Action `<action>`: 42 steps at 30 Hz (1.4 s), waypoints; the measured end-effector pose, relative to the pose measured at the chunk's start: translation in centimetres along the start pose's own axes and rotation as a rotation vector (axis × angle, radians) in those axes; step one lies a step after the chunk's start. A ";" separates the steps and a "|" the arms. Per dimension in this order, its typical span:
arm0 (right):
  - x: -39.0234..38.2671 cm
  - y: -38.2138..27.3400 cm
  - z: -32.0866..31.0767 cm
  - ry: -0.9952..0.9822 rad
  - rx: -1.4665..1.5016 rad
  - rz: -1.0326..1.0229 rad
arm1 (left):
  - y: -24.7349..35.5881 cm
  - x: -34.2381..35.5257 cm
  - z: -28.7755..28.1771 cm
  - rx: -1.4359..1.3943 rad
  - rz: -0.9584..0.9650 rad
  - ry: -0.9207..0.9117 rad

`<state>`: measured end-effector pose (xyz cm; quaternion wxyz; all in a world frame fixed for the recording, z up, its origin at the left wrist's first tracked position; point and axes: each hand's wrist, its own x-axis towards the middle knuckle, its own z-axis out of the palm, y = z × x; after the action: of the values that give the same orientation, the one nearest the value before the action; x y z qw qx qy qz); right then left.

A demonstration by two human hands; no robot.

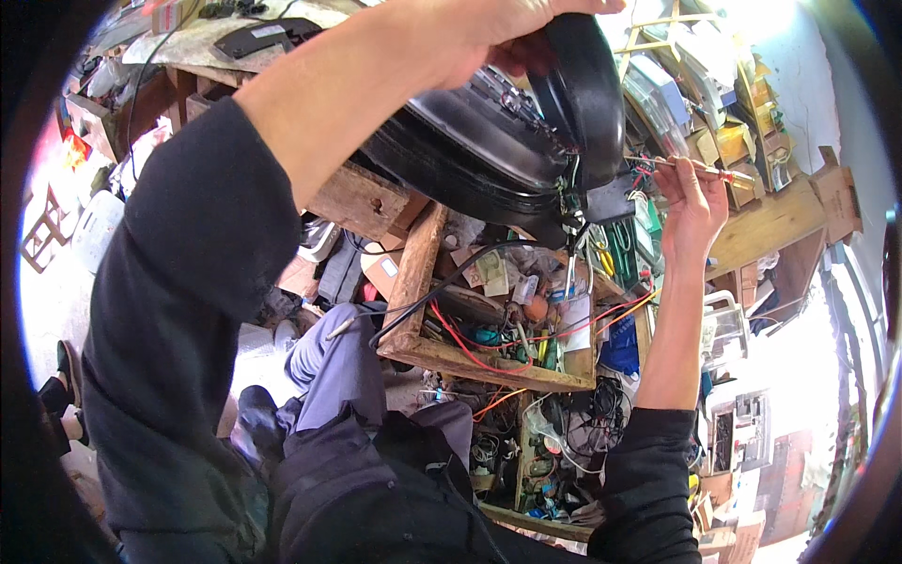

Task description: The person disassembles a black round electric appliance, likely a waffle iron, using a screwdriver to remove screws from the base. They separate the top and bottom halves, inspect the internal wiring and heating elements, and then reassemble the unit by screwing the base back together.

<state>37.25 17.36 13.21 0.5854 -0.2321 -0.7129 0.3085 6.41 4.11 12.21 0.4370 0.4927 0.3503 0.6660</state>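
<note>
At the top, my left hand [493, 42] is closed around the upper edge of a curved black plastic panel [590, 103]. The panel stands tilted up from a larger black casing [442, 183], with electronic parts and thin wires [569, 179] showing between them. A small black box [609, 199] sits at the panel's lower end, beside the wires. To the right, my right hand [692, 202] pinches a slim screwdriver [735, 176] with a reddish, pale handle. Its thin shaft points left, toward the panel's lower edge; whether the tip touches anything I cannot tell.
Below the casing, an open wooden drawer [470, 365] holds tools, papers and banknotes. A black cable [460, 268] and red leads [454, 334] cross it. Tangled wires [611, 414] fill a lower compartment. Cardboard boxes [832, 197] stand at the right.
</note>
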 end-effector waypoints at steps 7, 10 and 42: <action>0.1 -1.8 2.6 0.007 -0.173 -0.084 | -1.2 -0.6 0.7 -0.686 -0.044 0.078; 0.1 -2.3 3.7 -0.046 -0.207 -0.127 | -4.0 1.3 -0.9 -0.611 -0.004 0.245; -2.8 -1.0 1.1 0.264 0.298 0.139 | -3.3 -4.8 -8.8 0.448 -0.283 0.334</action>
<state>36.81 14.52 11.90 0.6791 -0.2298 -0.5587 0.4169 -0.63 0.53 5.19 0.3424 0.4068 0.6204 0.5766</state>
